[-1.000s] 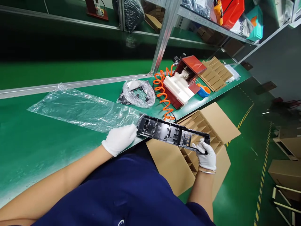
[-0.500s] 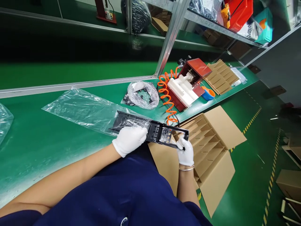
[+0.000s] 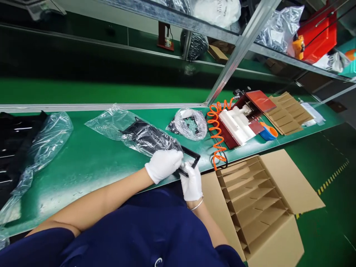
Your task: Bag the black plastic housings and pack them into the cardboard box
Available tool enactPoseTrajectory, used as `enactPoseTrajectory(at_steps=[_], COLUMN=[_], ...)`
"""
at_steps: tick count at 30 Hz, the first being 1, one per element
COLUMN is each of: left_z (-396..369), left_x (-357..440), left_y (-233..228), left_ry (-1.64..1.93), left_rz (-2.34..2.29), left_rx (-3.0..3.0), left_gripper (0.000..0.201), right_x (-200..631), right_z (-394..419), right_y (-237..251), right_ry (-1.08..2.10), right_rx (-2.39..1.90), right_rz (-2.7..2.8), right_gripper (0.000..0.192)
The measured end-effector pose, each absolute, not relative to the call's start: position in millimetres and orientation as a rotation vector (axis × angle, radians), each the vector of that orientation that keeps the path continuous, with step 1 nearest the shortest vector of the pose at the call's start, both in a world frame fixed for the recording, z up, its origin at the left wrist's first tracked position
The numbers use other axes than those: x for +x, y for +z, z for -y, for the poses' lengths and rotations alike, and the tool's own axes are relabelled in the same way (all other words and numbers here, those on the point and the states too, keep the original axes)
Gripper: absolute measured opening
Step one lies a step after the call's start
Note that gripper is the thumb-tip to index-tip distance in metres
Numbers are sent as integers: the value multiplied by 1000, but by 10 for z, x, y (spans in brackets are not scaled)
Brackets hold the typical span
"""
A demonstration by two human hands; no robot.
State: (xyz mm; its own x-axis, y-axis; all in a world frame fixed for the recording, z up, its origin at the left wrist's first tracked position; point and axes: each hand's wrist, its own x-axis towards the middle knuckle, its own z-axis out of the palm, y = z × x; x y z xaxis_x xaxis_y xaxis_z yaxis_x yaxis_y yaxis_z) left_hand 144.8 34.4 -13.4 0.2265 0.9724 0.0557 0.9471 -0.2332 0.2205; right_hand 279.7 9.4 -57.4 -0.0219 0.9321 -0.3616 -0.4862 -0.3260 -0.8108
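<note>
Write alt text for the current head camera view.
A white-gloved left grip holds a clear bag around a black frame, whose bare end the gloved right grip holds, at a green bench. Farther right are a red-and-white machine, an orange coiled hose and an open cardboard box.

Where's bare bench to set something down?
Largest patch: green bench between the black part at far left and the clear bag, beyond the left forearm. Smaller: between that bag and the plastic ring. Crowded: ring to cardboard sheets, with orange hose and red machine between.
</note>
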Motion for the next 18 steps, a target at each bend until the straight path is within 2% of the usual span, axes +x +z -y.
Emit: enactPoseTrajectory(at_steps=[3,9,14,18], left_z=[-414,-271,-324,-333], left_x=[1279,1262,1123,1117], left_y=[-81,-177,-153,-125], left_ry=[290,174,297,320], left_rz=[-1988,-1805,-1960,-1917], left_rx=[2264,2291,2178,2162], left_gripper=[27,29,29,29], right_x=[2736,2542,2320,2249], right_z=[-150,-265,-146,-238], right_y=[-578,-658,-787,-779], right_ry=[1603,1710,1642,1676], right_rx=[-1059,-1088,-1070,-1083], right_rz=[678,501,684,769], right_gripper=[36,29,36,31])
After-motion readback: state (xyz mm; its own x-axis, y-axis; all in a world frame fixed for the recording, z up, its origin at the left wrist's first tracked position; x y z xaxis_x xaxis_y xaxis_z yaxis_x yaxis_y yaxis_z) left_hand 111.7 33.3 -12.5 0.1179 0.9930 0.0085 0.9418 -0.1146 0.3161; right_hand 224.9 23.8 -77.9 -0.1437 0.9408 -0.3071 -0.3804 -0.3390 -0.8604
